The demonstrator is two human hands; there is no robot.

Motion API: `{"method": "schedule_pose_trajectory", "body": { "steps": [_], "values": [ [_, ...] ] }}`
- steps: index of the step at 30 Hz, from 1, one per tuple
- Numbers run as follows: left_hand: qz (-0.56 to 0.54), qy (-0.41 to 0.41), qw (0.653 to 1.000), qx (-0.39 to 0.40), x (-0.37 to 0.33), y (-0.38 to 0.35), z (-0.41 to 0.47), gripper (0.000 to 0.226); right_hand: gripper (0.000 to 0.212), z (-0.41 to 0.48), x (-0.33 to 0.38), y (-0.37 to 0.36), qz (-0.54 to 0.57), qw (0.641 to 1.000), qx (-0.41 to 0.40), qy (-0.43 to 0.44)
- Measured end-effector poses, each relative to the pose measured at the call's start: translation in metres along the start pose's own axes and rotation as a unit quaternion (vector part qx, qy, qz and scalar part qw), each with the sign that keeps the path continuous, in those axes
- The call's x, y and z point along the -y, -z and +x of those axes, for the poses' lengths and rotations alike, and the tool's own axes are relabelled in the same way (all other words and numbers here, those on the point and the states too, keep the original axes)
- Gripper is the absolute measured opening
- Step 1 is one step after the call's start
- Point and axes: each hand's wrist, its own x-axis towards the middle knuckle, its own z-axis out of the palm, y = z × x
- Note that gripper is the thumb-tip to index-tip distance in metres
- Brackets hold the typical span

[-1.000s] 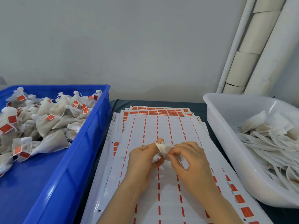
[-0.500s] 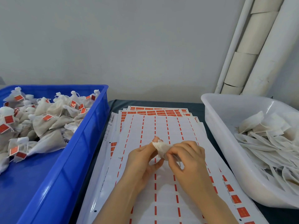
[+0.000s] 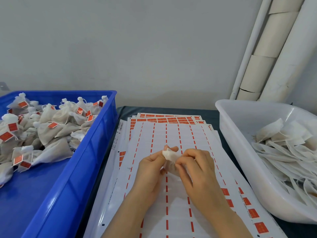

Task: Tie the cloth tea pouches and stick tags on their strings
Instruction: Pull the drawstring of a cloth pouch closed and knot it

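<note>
Above the sticker sheets (image 3: 173,134), both hands (fingers (image 3: 180,164) curled) pinch one pouch (image 3: 169,155).

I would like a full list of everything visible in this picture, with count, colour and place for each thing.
blue plastic crate: one, blue, left.
tied cloth pouches with orange-red tags: many, white, heaped in the crate.
white plastic tub: one, white, right.
flat cloth pouches: many, white, piled in the tub.
paper sticker sheets: several stacked, white with orange-red tags, centre, under the hands.
dark table: one, dark grey, beneath everything.
leaning pipes and tubes: several, white and cream, top right against the grey wall.
small cloth pouch: one, white, between both hands.
left hand: one, grips the pouch's left end.
right hand: one, pinches the pouch's right side.
</note>
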Motion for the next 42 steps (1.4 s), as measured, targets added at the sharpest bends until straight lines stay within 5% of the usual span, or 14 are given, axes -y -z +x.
{"method": "schedule_pose_trajectory", "body": {
  "steps": [5,9,11,21,27,32,35,42],
  "values": [
    [0.037,-0.029,0.999,0.006,-0.001,-0.001,-0.002,0.031,0.027,-0.001,0.0,0.0,0.024,0.998,0.05,0.001],
    [0.045,-0.019,0.997,0.066,-0.004,0.002,-0.003,0.034,0.011,0.001,0.004,0.008,0.178,0.952,0.155,-0.195],
    [0.065,-0.022,0.995,0.076,-0.006,0.002,-0.003,0.03,0.007,0.0,0.001,0.01,0.186,0.941,0.182,-0.216],
    [0.165,0.028,0.982,0.087,-0.009,0.004,-0.003,0.04,0.014,0.0,-0.003,0.01,0.072,0.993,0.036,-0.088],
    [0.18,0.001,0.97,0.163,-0.013,0.005,-0.005,0.016,0.021,0.008,0.001,0.009,0.107,0.992,-0.021,-0.06],
    [0.175,-0.009,0.966,0.188,-0.011,0.008,-0.002,0.017,0.006,0.004,-0.001,0.013,0.145,0.98,0.038,-0.131],
    [0.195,-0.013,0.964,0.178,-0.008,0.009,0.001,0.017,0.018,0.002,-0.001,0.013,0.219,0.953,0.066,-0.196],
    [0.178,0.007,0.974,0.141,-0.005,0.006,0.0,0.034,0.015,0.003,0.001,0.01,0.225,0.943,0.106,-0.219]
  ]
}}
